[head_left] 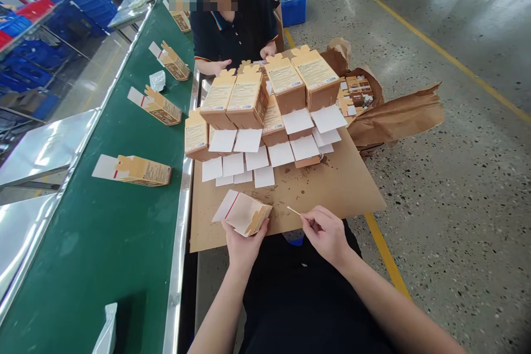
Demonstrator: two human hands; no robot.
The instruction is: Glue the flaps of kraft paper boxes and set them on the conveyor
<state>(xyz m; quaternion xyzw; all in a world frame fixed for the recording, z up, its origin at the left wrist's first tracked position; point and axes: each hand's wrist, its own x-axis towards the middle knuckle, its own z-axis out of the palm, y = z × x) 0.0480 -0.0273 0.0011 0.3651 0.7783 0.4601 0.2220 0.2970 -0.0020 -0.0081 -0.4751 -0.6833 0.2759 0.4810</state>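
My left hand (244, 243) grips a small cardboard box (244, 212) near the front of the brown table (344, 193). Its white flap with a red strip points to the left, and notched brown flaps face my fingers. Between the thumb and fingers of my right hand (326, 232) is a cotton swab (293, 210), its pale tip aimed left towards the box but apart from it. Just beyond both hands, several stacked boxes (244, 100) stand with white flaps hanging out towards me. Dark wet-looking spots mark the table by the stack.
A green conveyor belt (103, 232) with a metal edge runs along the left, carrying several open boxes (145, 170) and plastic packets (157, 81). Across the table sits a person (236, 33). At the right, crumpled brown paper (394, 113) surrounds more boxes. Blue crates (293, 8) stand behind.
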